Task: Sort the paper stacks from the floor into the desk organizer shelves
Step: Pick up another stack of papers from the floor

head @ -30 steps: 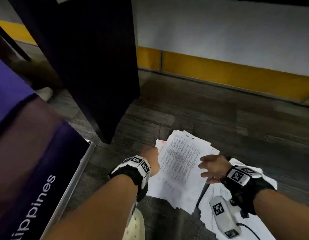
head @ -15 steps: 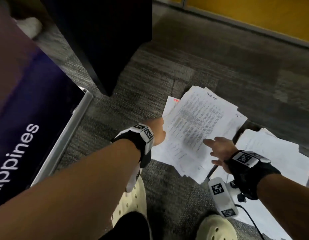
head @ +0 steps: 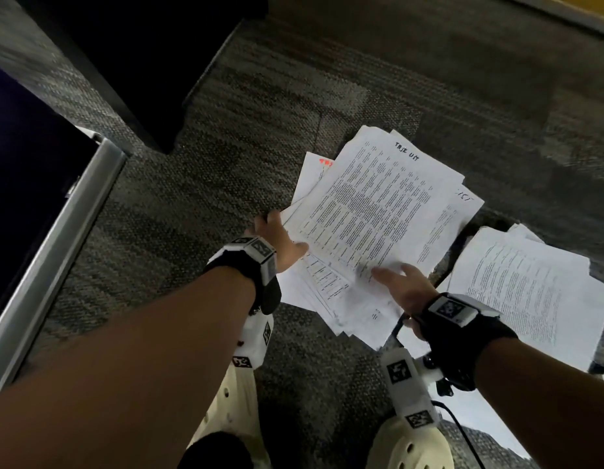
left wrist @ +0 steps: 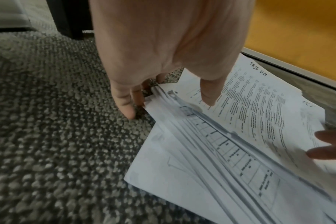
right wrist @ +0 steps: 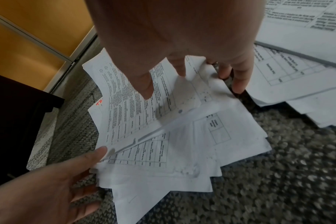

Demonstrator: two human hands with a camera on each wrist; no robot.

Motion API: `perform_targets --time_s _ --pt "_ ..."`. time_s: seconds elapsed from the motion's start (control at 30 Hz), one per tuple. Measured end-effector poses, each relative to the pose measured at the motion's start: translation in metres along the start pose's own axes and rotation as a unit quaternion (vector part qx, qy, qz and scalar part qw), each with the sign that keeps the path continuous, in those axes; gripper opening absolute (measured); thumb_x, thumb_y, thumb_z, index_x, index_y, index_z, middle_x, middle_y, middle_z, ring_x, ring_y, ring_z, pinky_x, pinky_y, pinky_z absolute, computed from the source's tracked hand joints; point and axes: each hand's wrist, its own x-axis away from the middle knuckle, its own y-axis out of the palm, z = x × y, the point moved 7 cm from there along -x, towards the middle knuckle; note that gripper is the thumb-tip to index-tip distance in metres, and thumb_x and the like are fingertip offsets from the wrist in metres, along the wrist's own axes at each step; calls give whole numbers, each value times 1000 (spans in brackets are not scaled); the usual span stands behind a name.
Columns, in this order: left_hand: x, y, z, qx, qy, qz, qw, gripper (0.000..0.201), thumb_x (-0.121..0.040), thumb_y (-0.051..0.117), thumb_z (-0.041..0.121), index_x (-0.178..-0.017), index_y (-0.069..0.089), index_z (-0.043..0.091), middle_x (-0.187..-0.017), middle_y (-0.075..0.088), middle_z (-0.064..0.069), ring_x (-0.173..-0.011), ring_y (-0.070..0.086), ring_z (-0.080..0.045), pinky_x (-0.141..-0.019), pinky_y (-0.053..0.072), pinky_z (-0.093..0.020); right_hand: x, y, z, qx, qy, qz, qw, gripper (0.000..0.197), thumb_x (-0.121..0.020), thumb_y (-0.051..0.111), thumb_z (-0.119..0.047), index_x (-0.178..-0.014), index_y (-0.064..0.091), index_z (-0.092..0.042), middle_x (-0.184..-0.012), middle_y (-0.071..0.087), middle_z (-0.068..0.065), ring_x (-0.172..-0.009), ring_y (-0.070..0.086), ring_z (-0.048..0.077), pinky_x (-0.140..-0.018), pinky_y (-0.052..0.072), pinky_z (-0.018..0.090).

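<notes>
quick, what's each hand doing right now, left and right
Left hand: grips the left edge of the fanned paper stack, thumb on top, fingers under.
Right hand: holds the same stack's near right edge, thumb on top, fingers curled under.

A dark grey, coarsely woven carpet floor (head: 226, 157) carries everything here; on it lies a fanned, untidy stack of white printed paper sheets (head: 378, 211), its top page headed with black handwriting and a lower page marked in red at its far corner; just beside it, to the right, a second spread pile of white printed sheets (head: 537, 292) lies flat (a narrow strip of carpet shows between the two); a black furniture base (head: 141, 79) stands on the carpet to the far left; two cream perforated clogs (head: 412, 448) stand at the near edge.
</notes>
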Motion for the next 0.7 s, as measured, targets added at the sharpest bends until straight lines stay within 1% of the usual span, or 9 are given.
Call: perform_targets --time_s 0.03,0.1,0.2,0.3,0.33,0.4,0.47,0.57,0.7 --pt "-1 -1 -2 0 -11 5 1000 90 -79 70 49 -148 24 13 -149 29 -12 -137 29 -37 -111 29 -49 -3 1 1 14 2 2 1000 110 -47 59 -81 -142 34 -32 -145 40 10 -121 50 33 -90 45 40" --pt "-2 -1 -2 18 -26 9 999 97 -76 73 51 -148 22 11 -149 26 -12 -138 28 -35 -112 28 -46 -10 0 3 31 4 14 999 115 -38 53 -86 -140 37 -34 -144 42 10 -118 53 34 -95 47 44" --pt "-7 5 -4 79 -52 -3 996 105 -68 80 53 -145 25 7 -146 28 -13 -133 36 -34 -110 33 -44 -8 0 1 36 6 25 999 112 -41 53 -86 -139 42 -32 -146 40 10 -126 46 33 -102 43 43" --pt "-9 8 -5 133 -77 -6 988 114 -57 84 56 -141 26 5 -143 35 -13 -130 42 -33 -106 40 -45 -9 3 -1 23 9 17 1000 107 -49 58 -83 -139 44 -27 -143 43 13 -122 50 33 -92 46 33" --pt "-9 8 -5 141 -79 -8 987 115 -55 84 57 -141 27 5 -142 39 -13 -129 44 -32 -105 41 -45 -8 2 -1 19 9 19 1000 107 -48 59 -82 -139 44 -27 -142 43 12 -120 52 33 -91 47 34" --pt "-10 10 -3 150 -71 -19 986 115 -51 81 60 -139 30 6 -139 46 -11 -126 48 -32 -105 42 -44 -8 1 0 19 16 24 999 109 -40 58 -84 -135 47 -32 -141 42 11 -112 57 34 -94 50 43" --pt "-13 14 -2 150 -57 -21 987 113 -45 77 69 -135 40 10 -133 54 -6 -120 54 -29 -102 45 -43 -5 -2 0 28 18 26 999 105 -38 57 -86 -131 49 -37 -137 43 11 -105 60 34 -92 52 47" --pt "-31 35 -5 141 -22 -28 989 112 -30 63 84 -121 63 19 -120 66 1 -107 63 -25 -94 51 -41 -4 -4 1 31 19 27 999 106 -32 55 -86 -127 51 -40 -132 45 9 -104 61 33 -93 52 46" --pt "-14 25 4 158 -31 -21 987 96 -31 65 76 -109 66 20 -110 69 1 -99 65 -25 -91 53 -41 -4 -2 3 17 20 21 999 91 -47 65 -76 -128 52 -37 -136 41 7 -110 54 28 -92 52 43"
